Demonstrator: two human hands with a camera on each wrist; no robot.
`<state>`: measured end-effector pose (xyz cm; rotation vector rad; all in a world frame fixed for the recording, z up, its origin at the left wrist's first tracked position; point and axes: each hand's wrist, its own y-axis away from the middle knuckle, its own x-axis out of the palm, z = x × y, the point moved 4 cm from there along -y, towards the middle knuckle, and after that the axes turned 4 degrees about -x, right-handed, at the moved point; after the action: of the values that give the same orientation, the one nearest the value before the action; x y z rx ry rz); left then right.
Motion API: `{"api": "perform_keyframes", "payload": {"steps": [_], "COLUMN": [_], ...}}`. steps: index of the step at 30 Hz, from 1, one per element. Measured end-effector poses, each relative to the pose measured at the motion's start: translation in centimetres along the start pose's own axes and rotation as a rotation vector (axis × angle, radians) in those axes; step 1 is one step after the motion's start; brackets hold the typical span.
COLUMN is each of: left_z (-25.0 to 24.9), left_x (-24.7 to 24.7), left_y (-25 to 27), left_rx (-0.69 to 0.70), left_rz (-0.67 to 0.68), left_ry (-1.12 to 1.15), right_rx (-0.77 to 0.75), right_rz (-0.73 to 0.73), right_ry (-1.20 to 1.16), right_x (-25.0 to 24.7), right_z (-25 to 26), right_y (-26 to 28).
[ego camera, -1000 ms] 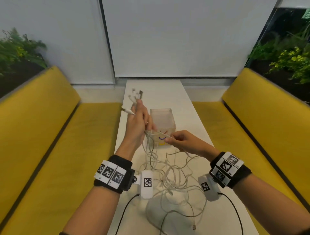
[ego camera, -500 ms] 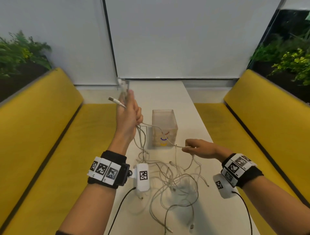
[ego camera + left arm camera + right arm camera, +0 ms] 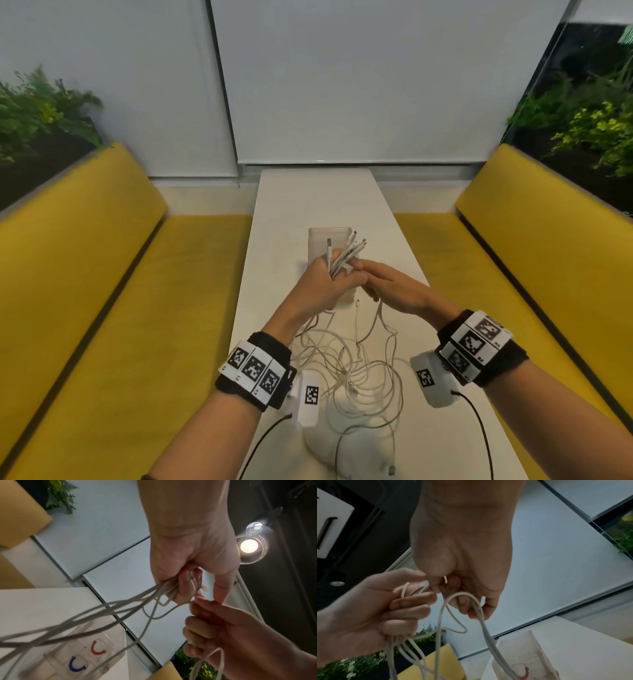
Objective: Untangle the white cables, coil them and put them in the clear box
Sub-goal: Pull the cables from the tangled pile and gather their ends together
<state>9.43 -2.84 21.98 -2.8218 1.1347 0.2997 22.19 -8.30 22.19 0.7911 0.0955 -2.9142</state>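
Note:
My left hand [image 3: 334, 279] grips a bundle of white cable ends [image 3: 347, 251] whose plugs stick up in front of the clear box [image 3: 320, 236]. My right hand [image 3: 371, 282] touches the left hand's fingers and pinches one white cable [image 3: 476, 607] that hangs from it in a loop. In the left wrist view several strands [image 3: 120, 609] run down out of my left hand [image 3: 185, 586], with my right hand [image 3: 211, 627] just below. The rest of the white cables [image 3: 356, 373] lie in a loose tangle on the table between my wrists. The clear box [image 3: 89, 654] carries red and blue curved marks.
The narrow white table [image 3: 308, 195] runs away from me between two yellow benches [image 3: 85, 274]. White blinds close off the far end, and plants stand behind both benches. Black camera leads hang from my wrists near the table's front.
My left hand has come down and to the right with the cable ends, and now stands in front of the box. My right hand has moved up and left to meet it.

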Motion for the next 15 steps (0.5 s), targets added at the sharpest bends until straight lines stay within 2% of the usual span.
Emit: {"api": "perform_keyframes", "payload": {"steps": [3, 7, 12, 15], "left_z": [0.0, -0.3, 0.1, -0.7], "left_x": [-0.5, -1.4, -1.7, -2.3], "left_y": [-0.2, -0.4, -0.5, -0.2], "left_rx": [0.011, -0.004, -0.083, -0.016], "left_rz": [-0.011, -0.034, 0.109, 0.072], "left_ry": [-0.01, -0.166, -0.135, -0.098], "right_rx": [-0.013, -0.048, -0.084, -0.095], "right_rz": [-0.032, -0.022, -0.006, 0.018], "right_ry": [-0.13, -0.212, -0.18, -0.092], "right_x": [-0.2, -0.2, -0.2, -0.4], "right_z": [-0.7, -1.1, -0.8, -0.8], "right_y": [0.0, 0.3, 0.3, 0.6]}}
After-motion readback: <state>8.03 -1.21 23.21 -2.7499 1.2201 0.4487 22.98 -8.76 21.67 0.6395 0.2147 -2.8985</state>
